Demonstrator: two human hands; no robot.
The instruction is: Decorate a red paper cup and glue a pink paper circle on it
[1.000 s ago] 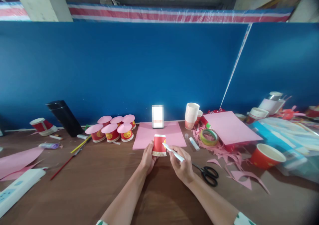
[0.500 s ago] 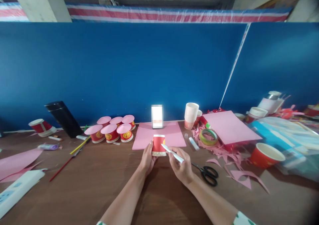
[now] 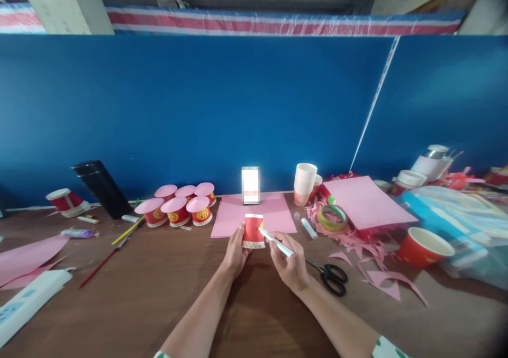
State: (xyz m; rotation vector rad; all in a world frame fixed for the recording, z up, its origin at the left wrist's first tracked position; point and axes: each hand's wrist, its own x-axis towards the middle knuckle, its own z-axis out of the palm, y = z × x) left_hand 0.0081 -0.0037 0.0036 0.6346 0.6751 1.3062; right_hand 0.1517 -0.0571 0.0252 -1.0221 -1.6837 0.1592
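Note:
An upside-down red paper cup (image 3: 253,231) stands on the brown table, partly on a pink paper sheet (image 3: 273,213). My left hand (image 3: 235,253) is wrapped round its left side. My right hand (image 3: 290,263) pinches a white marker (image 3: 277,242), whose tip touches the cup's right side. Black scissors (image 3: 332,277) lie just right of my right hand.
Several red cups topped with pink discs (image 3: 177,207) stand at the left. A stack of paper cups (image 3: 305,182), a glue stick (image 3: 309,228), a tape roll (image 3: 332,218), pink paper (image 3: 367,203) and scraps lie to the right. A red cup (image 3: 424,247) lies tilted far right. A blue wall (image 3: 222,104) backs the table.
The marker tip has shifted slightly along the cup's right side; both hands stay where they were.

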